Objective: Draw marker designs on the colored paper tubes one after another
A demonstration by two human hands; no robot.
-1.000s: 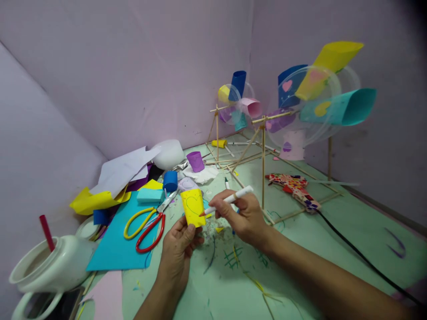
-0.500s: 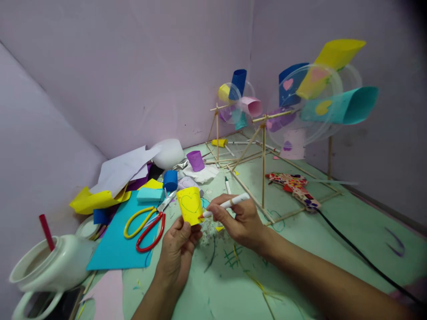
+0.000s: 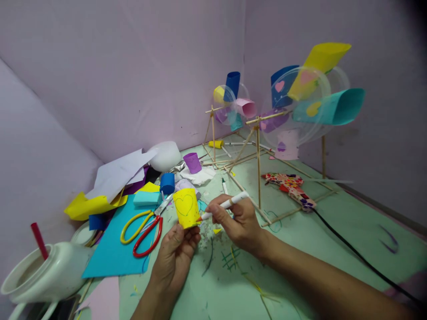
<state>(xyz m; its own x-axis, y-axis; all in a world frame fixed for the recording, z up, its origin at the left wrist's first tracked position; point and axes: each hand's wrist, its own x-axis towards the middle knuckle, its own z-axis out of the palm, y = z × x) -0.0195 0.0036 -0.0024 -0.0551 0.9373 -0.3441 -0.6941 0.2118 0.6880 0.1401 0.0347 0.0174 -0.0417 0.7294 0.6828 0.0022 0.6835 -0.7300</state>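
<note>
A small yellow paper tube (image 3: 185, 207) with a green heart outline drawn on it stands upright in my left hand (image 3: 182, 244), gripped by its lower edge. My right hand (image 3: 235, 220) is closed round a white marker (image 3: 231, 201) with an orange-red tip, held like a pen. That tip touches or nearly touches the tube's lower right side. Left of the tube lie scissors (image 3: 147, 226) with one yellow and one red handle, on a turquoise sheet (image 3: 111, 251). Behind the tube are a blue paper tube (image 3: 167, 183) and a purple one (image 3: 192, 163).
Two wheel models with clear discs and coloured paper tubes (image 3: 333, 106) stand on stick frames (image 3: 258, 164) at the back right. A patterned glue gun (image 3: 288, 186) trails a black cord. Paper scraps (image 3: 116, 173) and a white pot (image 3: 53, 271) are on the left.
The whole scene has shifted slightly left in view. The yellow tube has turned a little in my left hand, so its heart sits further left, and the marker stays by its lower right side.
</note>
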